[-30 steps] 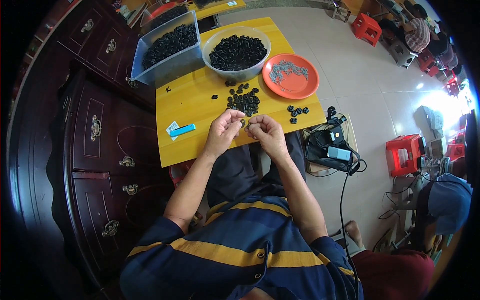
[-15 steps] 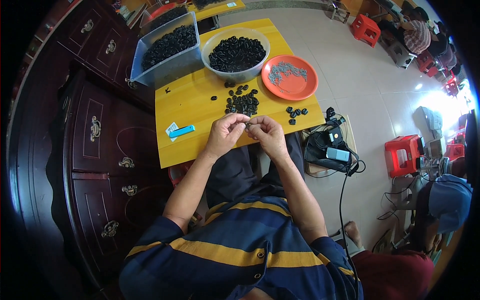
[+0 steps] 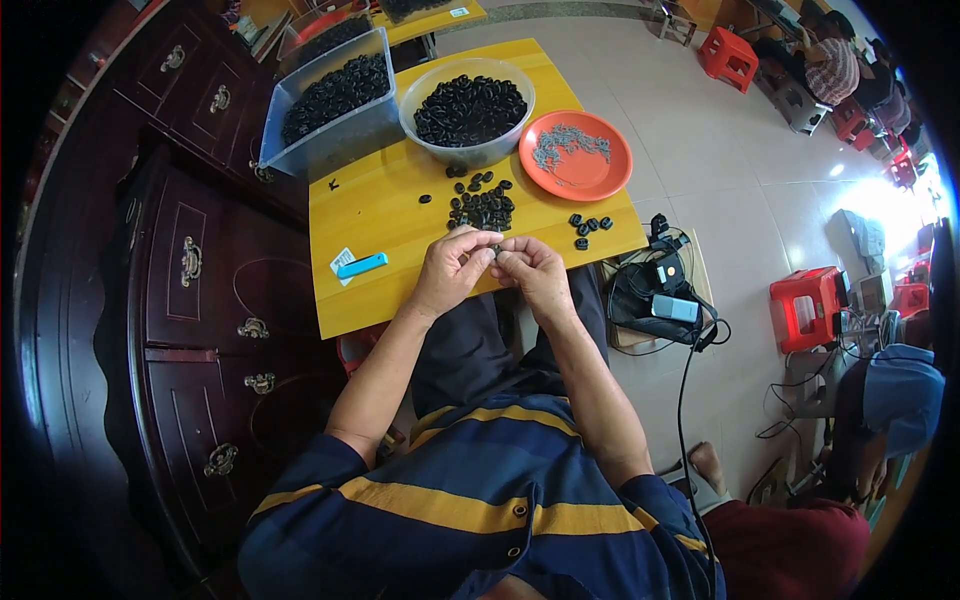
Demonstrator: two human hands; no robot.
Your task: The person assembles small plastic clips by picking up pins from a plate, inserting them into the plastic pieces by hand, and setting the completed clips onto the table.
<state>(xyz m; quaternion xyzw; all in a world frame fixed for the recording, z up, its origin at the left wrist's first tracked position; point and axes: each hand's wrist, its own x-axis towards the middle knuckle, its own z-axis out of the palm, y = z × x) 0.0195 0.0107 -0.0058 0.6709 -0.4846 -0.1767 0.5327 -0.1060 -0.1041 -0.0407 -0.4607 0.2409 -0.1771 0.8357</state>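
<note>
My left hand (image 3: 450, 270) and my right hand (image 3: 537, 278) meet at the table's near edge, fingertips pinched together. Between them is a small dark piece (image 3: 497, 248), mostly covered by the fingers, its kind hard to tell. Just beyond the fingers lies a loose pile of small black oval parts (image 3: 485, 208) with openings in them. Several similar black parts (image 3: 590, 225) form a separate group to the right. An orange-red plate (image 3: 613, 182) holding small grey pieces (image 3: 570, 148) sits at the far right of the yellow table (image 3: 375, 222).
A translucent round bowl (image 3: 470, 155) and a clear bluish bin (image 3: 330, 150) hold many black parts. A light-blue handled tool (image 3: 362, 265) rests on the left. Dark wooden drawers (image 3: 190, 260) stand alongside. To the right are a black bag with cables (image 3: 640, 300) and red stools (image 3: 805, 310).
The table and its contents appear shifted very slightly left in view. Both hands stay together at the same place, with only small finger movement.
</note>
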